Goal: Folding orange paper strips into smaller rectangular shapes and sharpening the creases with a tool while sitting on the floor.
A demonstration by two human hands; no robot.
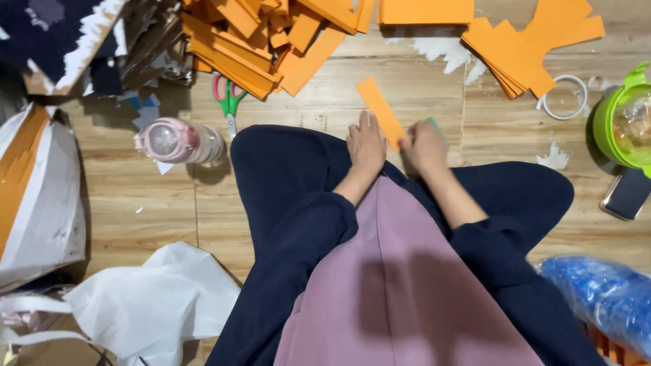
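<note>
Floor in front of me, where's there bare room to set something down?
Bare floor lies between the scissors and the orange strip in the hands. More shows between the strip and the tape roll, and below the bottle beside the white sheet. The top edge is crowded with orange piles; the green box and phone fill the right.

Bare floorboards (420,88) open at upper centre. Orange card stacks (264,41) crowd the top edge; scissors (228,98) and bottle (178,141) block the left.
</note>
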